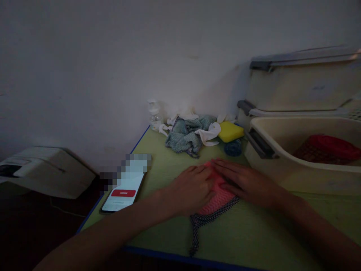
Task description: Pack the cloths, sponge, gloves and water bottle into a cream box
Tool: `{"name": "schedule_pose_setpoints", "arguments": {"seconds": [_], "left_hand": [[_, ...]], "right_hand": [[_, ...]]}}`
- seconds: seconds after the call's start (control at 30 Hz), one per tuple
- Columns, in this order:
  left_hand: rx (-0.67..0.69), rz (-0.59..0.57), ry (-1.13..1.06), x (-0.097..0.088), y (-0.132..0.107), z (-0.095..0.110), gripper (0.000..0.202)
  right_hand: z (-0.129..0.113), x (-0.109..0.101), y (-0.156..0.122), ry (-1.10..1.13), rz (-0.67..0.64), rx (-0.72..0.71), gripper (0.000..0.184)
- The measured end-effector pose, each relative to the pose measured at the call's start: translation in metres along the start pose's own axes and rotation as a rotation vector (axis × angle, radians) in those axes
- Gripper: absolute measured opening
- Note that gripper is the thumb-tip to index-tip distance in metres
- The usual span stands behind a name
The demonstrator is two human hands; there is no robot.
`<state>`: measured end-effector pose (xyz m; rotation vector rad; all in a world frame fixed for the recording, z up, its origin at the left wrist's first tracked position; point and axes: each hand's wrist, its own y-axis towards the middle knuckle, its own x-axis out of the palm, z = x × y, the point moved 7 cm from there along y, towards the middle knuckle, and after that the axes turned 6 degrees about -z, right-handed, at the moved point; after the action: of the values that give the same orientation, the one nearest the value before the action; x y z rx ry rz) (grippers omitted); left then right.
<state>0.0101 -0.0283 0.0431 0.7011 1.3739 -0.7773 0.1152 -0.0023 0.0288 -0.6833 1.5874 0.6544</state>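
A pink cloth [216, 199] with a dark checked border lies on the table, folded, and a narrow dark strip trails from its near left corner. Over its left side rests my left hand [194, 186], palm down, with the fingers bent and closed on the fabric. My right hand [244, 180] lies across the right side of the same cloth, its fingers stretched out fairly flat and pointing toward the left hand. Both hands touch the cloth and cover much of its far part, where their fingertips nearly meet.
Behind the cloth lie a crumpled grey-green cloth [184, 135], white cloth pieces [208, 133], a yellow sponge [230, 131] and a dark blue round object [232, 148]. A clear bottle [154, 117], phone [126, 188] and cream bin [282, 173] holding a red basket [332, 148] flank them.
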Motion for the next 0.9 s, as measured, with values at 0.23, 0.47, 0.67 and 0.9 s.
{"name": "schedule_pose_setpoints", "arguments": {"seconds": [0.23,0.47,0.67,0.9], "left_hand": [[0.106,-0.045,-0.045,0.031,0.011,-0.012,0.061],[-0.283,0.072,-0.088,0.031,0.019,-0.023,0.057],[0.076,0.096,-0.249,0.010,0.002,-0.006,0.027],[0.174,-0.023,-0.243,0.019,-0.012,0.000,0.020]], "right_hand": [[-0.013,-0.023,-0.008,-0.128,0.196,-0.079,0.043],[-0.035,-0.026,-0.013,0.002,0.246,-0.246,0.024],[-0.053,-0.012,-0.016,-0.074,0.144,-0.356,0.028],[-0.057,-0.004,-0.018,-0.051,0.146,-0.423,0.033]]}}
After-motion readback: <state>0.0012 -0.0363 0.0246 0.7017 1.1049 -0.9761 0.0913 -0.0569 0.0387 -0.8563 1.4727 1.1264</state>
